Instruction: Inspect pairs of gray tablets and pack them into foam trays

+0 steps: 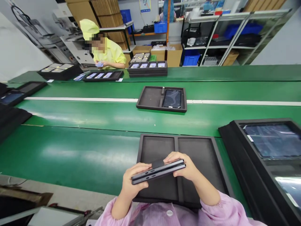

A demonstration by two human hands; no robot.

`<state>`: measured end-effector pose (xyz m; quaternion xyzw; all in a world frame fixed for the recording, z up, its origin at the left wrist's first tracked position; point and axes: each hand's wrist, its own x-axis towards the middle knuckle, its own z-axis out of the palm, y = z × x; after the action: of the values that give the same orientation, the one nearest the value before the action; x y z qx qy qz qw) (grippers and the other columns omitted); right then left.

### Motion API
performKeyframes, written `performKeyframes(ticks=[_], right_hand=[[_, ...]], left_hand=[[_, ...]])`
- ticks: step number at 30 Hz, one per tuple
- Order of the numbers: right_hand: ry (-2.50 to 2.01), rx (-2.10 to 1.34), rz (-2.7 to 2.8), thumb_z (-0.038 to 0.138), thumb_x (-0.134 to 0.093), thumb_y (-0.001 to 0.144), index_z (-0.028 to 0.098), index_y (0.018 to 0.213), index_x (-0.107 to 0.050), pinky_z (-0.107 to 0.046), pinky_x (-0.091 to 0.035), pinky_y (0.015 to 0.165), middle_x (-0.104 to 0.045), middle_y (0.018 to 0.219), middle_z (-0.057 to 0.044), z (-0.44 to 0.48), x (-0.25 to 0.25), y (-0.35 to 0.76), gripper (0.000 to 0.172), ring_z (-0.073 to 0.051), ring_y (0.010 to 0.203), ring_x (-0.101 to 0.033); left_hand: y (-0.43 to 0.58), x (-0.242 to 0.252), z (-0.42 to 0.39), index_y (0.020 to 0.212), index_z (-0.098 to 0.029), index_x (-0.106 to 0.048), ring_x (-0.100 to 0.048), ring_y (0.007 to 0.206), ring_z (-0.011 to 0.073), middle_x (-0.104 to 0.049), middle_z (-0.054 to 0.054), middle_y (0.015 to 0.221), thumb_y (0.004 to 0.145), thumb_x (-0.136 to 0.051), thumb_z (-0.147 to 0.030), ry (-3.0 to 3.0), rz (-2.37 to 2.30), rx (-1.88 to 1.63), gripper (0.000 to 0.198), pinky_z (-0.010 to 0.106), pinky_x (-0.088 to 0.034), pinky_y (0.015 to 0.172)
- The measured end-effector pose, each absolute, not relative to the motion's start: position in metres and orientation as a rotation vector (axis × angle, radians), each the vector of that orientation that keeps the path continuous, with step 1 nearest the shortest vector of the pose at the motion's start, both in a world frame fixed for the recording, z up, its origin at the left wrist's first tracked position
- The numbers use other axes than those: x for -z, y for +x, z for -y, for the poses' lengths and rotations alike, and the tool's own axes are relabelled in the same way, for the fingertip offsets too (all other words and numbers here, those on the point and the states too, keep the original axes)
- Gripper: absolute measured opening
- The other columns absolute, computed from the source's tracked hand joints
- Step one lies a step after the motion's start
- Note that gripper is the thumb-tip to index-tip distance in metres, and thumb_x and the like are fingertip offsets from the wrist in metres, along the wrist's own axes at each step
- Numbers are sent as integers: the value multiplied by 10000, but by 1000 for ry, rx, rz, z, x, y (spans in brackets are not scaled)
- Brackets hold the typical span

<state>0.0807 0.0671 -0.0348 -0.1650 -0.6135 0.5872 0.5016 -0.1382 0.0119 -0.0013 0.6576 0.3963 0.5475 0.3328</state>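
Observation:
Two dark tablets [158, 171], one stacked on the other, are held edge-on in front of me, their port edges facing me. My left hand [135, 179] grips their left end, fingers on top and thumb beneath. On the right end, my right hand [184, 166] closes around the same pair. Below them lies a black foam tray [195, 147] with two compartments, partly hidden by my hands and the tablets. No tablet shows in the visible parts of its compartments.
A foam tray with one tablet [172, 99] sits on the green belt [105, 113]. To the right, stacked black trays [244, 169] hold tablets. Across the line, a person in yellow [113, 53] handles small items near trays [148, 70]. More black trays [33, 88] stand at left.

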Motion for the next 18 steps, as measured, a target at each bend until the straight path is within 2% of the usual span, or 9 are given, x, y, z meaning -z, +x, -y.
performKeyframes(ticks=[10,15,18], right_hand=[[-435,-1433,1511,467,-757,662,267,948,-663,-350,-496,760,-700,907,-56,-70,36,82,361,-224,845,-640],[-544,-1421,1546,537,-718,668,292,905,-684,-406,-517,729,-708,870,-72,-69,33,88,342,-279,827,-641],[-636,-1449,1578,597,-678,663,347,877,-687,-478,-502,793,-705,870,-89,-59,37,95,329,-333,876,-636]], left_hand=[[-139,-1,-12,871,-193,-710,-692,755,227,-739,100,830,660,-705,-506,1653,-1095,-1399,378,349,-568,680],[-134,3,-9,864,-203,-713,-680,790,229,-737,74,856,609,-733,-520,1517,-1104,-1320,408,362,-541,730],[-131,4,-6,838,-232,-720,-676,776,233,-735,52,839,576,-724,-568,1467,-1175,-1318,426,367,-534,737]])
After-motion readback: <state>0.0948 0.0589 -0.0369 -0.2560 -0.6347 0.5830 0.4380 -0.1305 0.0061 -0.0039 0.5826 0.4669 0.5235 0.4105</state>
